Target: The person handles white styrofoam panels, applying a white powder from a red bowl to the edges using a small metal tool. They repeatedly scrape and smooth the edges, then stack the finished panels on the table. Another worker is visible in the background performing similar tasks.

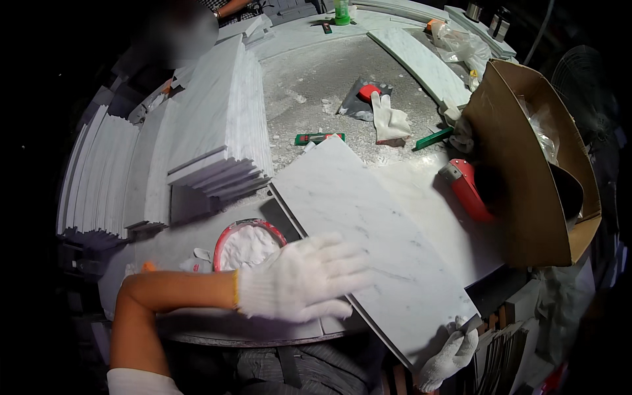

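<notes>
A white, grey-veined marble slab (pixel 368 237) lies slantwise across the front of the worktable, its near corner reaching past the edge. My left hand (pixel 306 276), in a white knit glove, is stretched flat over the slab's left long edge with the fingers out; whether it presses on the stone I cannot tell. At the near right corner, my right hand (pixel 453 355), also gloved, has its fingers curled round the slab's end. Just behind my left hand stands a red-rimmed bowl (pixel 250 246) of white powder or paste, partly covered by the glove.
Stacked marble slabs (pixel 220 125) rise at the left. An open cardboard box (pixel 526 171) stands at the right beside a red tool (pixel 466 189). Farther back lie a loose white glove (pixel 390 120), a green-and-red tool (pixel 320 138) and a long slab (pixel 421 64). Another person's arm (pixel 230 8) shows at the top.
</notes>
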Available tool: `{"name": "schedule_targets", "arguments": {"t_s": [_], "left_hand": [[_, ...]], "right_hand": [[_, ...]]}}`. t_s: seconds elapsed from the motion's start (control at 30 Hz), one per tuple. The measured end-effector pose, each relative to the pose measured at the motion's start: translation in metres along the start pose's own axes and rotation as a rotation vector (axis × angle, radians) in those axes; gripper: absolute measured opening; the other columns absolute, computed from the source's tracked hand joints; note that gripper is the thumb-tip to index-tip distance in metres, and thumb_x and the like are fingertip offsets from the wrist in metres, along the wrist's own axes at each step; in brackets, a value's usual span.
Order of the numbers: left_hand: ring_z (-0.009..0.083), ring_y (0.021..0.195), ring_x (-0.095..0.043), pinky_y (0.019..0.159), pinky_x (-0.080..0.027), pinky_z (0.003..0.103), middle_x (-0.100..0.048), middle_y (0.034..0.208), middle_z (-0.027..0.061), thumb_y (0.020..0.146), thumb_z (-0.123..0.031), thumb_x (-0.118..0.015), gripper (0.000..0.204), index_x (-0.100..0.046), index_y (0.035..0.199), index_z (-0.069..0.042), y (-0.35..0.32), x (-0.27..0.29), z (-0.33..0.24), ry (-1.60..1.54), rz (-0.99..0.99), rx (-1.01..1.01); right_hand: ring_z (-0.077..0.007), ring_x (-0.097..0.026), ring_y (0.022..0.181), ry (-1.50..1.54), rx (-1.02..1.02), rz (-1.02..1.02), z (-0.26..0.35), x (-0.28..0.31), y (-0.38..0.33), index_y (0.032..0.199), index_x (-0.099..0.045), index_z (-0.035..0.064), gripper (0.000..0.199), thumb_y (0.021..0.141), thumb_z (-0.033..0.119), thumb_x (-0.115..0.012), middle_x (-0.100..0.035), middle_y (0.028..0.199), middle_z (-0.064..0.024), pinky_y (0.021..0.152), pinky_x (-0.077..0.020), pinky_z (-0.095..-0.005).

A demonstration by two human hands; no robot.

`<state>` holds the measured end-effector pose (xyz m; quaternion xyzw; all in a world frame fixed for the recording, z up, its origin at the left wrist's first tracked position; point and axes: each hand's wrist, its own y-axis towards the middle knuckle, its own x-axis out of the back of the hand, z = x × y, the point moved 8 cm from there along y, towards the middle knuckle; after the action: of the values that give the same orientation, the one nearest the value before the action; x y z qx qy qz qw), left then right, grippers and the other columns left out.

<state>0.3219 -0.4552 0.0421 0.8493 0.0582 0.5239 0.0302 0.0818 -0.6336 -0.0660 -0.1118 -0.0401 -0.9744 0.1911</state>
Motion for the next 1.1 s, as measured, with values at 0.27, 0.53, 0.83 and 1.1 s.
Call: {"name": "schedule_targets", "arguments": {"t_s": [0.27,0.53,0.83,1.1], "left_hand": [[0.0365,0.145,-0.025,0.119,-0.015,0.045,-0.033,0.153,0.0202,0.093,-0.067,-0.038,0.083,-0.036,0.148,-0.005,-0.004,-0.002,0.203,0.601,-0.054,0.415],[0.0347,0.147,-0.02,0.12,-0.009,0.047,-0.026,0.157,0.0185,0.094,-0.059,-0.043,0.08,-0.029,0.151,-0.006,0.044,-0.032,0.17,0.513,-0.079,0.493],[0.0329,0.146,-0.023,0.12,-0.014,0.05,-0.034,0.153,0.0183,0.085,-0.058,-0.056,0.084,-0.04,0.145,-0.002,0.101,-0.146,-0.089,0.081,0.095,-0.147],[0.0285,0.127,-0.046,0.116,-0.028,0.047,-0.054,0.13,0.012,0.078,-0.043,-0.068,0.061,-0.055,0.122,-0.003,0.014,-0.182,-0.195,-0.273,-0.031,-0.37]], "right_hand": [[-0.0177,-0.059,0.099,0.081,0.015,0.025,0.012,-0.005,-0.002,0.12,-0.056,-0.0045,0.027,0.098,0.005,-0.042,-0.059,0.112,-0.0111,0.089,-0.047,-0.0301],[-0.0197,-0.061,0.1,0.173,0.02,-0.02,0.005,0.008,0.0,0.12,-0.055,-0.0051,0.025,0.099,0.007,-0.046,-0.061,0.111,-0.0126,0.089,-0.0492,-0.0316],[-0.0147,-0.058,0.09,0.706,-0.037,-0.226,-0.009,0.035,0.011,0.116,-0.058,-0.0005,0.024,0.103,0.015,-0.044,-0.062,0.112,-0.0126,0.081,-0.0509,-0.0262],[-0.0109,-0.056,0.09,0.467,-0.06,-0.268,-0.031,0.096,-0.009,0.12,-0.052,0.0028,0.025,0.103,0.019,-0.043,-0.06,0.11,-0.0053,0.081,-0.048,-0.0259]]}}
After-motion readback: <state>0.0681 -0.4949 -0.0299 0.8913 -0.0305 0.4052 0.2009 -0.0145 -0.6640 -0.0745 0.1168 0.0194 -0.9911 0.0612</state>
